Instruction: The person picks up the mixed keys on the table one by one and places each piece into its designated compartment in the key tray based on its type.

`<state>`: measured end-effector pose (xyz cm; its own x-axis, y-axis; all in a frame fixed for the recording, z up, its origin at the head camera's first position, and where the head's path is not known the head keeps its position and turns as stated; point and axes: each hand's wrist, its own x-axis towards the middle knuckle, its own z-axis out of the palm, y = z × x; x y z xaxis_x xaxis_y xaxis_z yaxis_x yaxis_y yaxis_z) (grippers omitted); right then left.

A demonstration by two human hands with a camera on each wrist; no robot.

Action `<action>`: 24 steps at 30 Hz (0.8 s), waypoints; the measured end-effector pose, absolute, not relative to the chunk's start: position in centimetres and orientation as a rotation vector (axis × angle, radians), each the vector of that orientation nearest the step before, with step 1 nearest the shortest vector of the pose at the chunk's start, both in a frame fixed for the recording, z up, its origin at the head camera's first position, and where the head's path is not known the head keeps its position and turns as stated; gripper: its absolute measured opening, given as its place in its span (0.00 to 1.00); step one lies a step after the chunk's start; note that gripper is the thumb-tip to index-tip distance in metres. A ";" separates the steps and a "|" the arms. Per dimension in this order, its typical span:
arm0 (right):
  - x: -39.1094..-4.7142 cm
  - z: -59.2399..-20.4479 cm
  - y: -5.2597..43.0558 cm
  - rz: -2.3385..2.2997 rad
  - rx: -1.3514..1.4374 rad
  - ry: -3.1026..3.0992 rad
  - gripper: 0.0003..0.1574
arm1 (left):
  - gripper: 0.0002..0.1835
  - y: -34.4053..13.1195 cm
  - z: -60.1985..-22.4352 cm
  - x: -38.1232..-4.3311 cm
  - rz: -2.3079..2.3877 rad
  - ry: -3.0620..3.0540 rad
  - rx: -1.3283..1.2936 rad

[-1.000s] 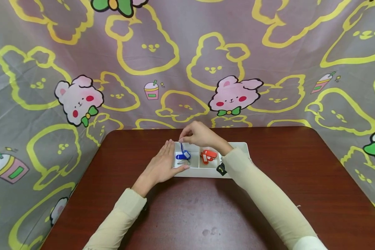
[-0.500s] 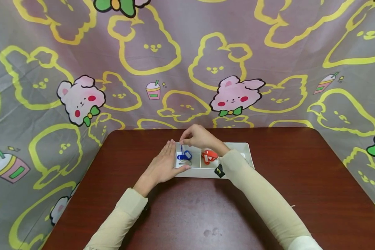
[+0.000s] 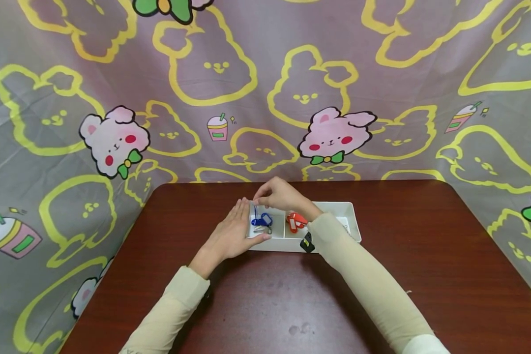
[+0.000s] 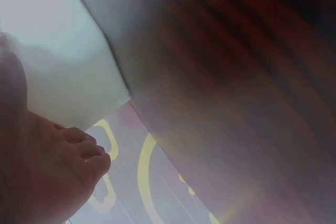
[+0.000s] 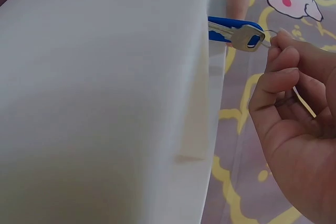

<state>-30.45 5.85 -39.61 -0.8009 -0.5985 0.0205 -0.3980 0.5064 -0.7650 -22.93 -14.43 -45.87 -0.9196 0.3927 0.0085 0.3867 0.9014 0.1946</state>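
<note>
A white divided tray point(image 3: 279, 245) lies on the table. My left hand point(image 3: 230, 230) braces its left end, fingers straight along the end wall and thumb over the front rim. In the right wrist view my right hand point(image 5: 294, 85) pinches a thin metal key ring point(image 5: 270, 33) carrying a silver key point(image 5: 247, 38) and a blue key tag point(image 5: 248, 23). The tag and key hang down into the tray's left compartment, where another blue key tag point(image 3: 266, 219) and silver keys point(image 3: 259, 229) lie. Red key tags point(image 3: 297, 222) occupy the middle compartment.
Something small and pale lies in the tray's right compartment point(image 3: 346, 227), partly behind my right sleeve point(image 3: 349, 255). A small black object point(image 3: 307, 243) with a yellow mark hangs at my right cuff. A patterned curtain point(image 3: 248, 147) stands behind the brown table point(image 3: 256, 305).
My right hand has lowered slightly with the key ring, so the blue tag sits lower in the left compartment. The left hand keeps its place on the tray.
</note>
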 end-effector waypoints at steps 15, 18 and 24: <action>-30.7 -39.9 5.3 -1.187 -0.843 2.463 0.10 | 0.66 -14.3 -46.2 -23.0 0.321 3.029 0.605; -30.8 -40.0 5.2 -1.181 -0.846 2.469 0.11 | 0.67 -14.3 -46.2 -23.0 0.311 3.032 0.608; -30.9 -39.9 5.3 -1.169 -0.838 2.481 0.13 | 0.68 -14.4 -46.1 -23.0 0.323 3.030 0.613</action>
